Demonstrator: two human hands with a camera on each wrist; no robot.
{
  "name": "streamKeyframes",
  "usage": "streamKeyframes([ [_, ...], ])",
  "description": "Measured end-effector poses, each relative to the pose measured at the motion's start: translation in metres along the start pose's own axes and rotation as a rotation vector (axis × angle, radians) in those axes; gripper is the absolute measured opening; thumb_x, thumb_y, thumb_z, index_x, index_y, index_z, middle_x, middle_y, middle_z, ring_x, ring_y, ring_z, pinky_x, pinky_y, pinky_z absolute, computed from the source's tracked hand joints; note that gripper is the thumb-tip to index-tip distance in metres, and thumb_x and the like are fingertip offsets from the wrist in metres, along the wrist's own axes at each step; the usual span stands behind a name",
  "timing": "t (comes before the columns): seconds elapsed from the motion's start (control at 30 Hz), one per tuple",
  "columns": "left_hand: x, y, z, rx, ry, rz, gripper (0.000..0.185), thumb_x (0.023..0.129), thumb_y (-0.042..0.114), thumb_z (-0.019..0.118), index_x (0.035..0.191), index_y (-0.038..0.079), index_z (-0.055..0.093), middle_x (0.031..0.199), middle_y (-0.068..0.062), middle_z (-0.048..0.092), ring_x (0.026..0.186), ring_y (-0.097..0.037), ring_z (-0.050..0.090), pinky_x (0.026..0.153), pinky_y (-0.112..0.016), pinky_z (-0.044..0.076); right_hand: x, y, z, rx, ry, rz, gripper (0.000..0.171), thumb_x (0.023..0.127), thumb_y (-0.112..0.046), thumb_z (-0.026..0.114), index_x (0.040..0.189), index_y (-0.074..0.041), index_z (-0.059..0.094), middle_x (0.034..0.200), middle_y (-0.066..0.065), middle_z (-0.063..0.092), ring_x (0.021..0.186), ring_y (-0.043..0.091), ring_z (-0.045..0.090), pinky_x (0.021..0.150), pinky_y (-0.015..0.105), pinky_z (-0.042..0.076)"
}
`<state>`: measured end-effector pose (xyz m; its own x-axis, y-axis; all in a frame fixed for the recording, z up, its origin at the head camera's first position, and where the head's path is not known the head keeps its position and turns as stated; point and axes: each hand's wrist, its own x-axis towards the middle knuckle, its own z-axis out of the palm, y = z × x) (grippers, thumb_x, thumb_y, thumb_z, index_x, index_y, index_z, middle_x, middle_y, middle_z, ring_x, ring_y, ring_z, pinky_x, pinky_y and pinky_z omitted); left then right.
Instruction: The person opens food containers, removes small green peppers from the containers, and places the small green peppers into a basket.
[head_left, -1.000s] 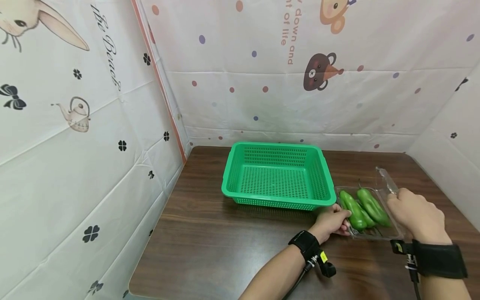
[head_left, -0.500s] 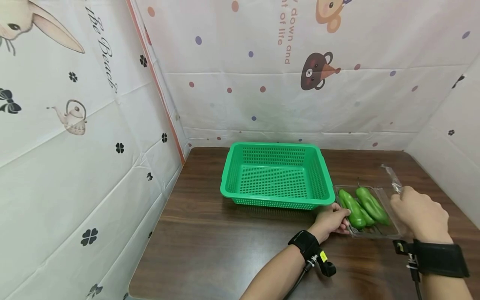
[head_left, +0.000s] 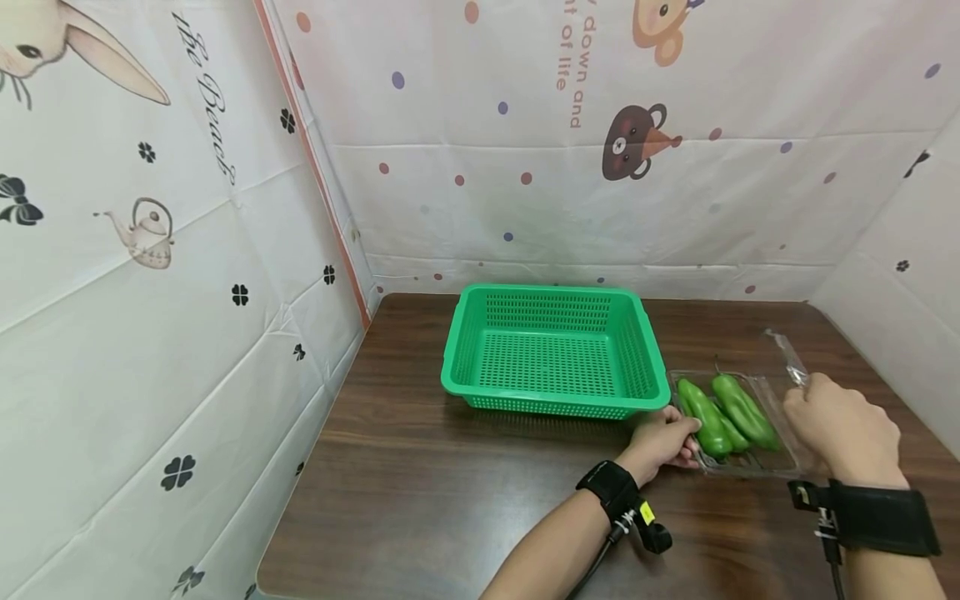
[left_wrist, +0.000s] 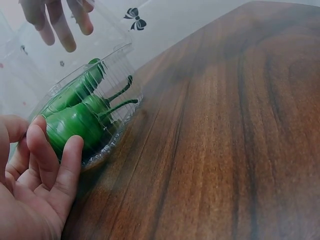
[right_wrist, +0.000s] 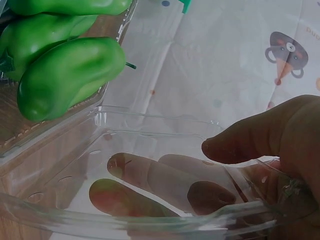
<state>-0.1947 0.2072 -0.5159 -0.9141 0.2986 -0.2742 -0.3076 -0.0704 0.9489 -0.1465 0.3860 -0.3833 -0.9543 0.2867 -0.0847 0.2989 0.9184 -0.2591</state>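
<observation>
A clear plastic clamshell tray (head_left: pixel 750 462) of green peppers (head_left: pixel 723 414) is being held on the counter (head_left: pixel 450 475), just right of the green basket (head_left: pixel 551 350). Its near left corner is being gripped by the left hand (head_left: pixel 663 442). Its opened lid (right_wrist: pixel 165 165) is being pinched by the right hand (head_left: pixel 843 429), thumb over fingers.

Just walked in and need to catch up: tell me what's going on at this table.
A person is opening a clear box of green peppers on a brown table. The left hand grips the box's near left corner, holding it down. The right hand pinches the lid, which is lifted open to the right. The peppers lie in the box. A green basket stands just left of it.
</observation>
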Motion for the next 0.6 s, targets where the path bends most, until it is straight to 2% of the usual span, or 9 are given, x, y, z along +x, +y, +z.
streamKeyframes([
  [0.23,0.0008,-0.0007,-0.0007,0.001,-0.009,-0.011,0.022,0.095,0.02,0.069,0.077,0.014,0.058,0.057,0.0,0.055,0.045,-0.008,0.049,0.055,-0.032,0.058,0.0032,0.0051,-0.0004,0.0,-0.003,0.015,0.044,0.102,-0.021,0.024,0.102,0.015,0.05,0.072,0.023,0.057,0.06,0.036,0.056,0.049,0.047,0.041],
  [0.5,0.001,-0.0006,-0.0009,0.0,-0.016,-0.006,0.021,0.095,0.02,0.069,0.077,0.015,0.058,0.057,0.001,0.055,0.045,-0.009,0.049,0.055,-0.033,0.058,0.0054,0.0076,-0.0011,-0.005,0.023,0.039,0.045,0.102,-0.021,0.027,0.106,0.017,0.05,0.084,0.033,0.059,0.068,0.045,0.058,0.055,0.055,0.042],
  [0.6,0.0007,-0.0006,-0.0009,-0.002,-0.017,-0.005,0.022,0.095,0.02,0.069,0.077,0.015,0.058,0.057,0.0,0.055,0.045,-0.009,0.049,0.056,-0.034,0.059,0.0051,0.0089,-0.0024,0.0,0.021,0.045,0.045,0.102,-0.021,0.027,0.105,0.017,0.051,0.083,0.033,0.06,0.068,0.043,0.058,0.054,0.054,0.043],
])
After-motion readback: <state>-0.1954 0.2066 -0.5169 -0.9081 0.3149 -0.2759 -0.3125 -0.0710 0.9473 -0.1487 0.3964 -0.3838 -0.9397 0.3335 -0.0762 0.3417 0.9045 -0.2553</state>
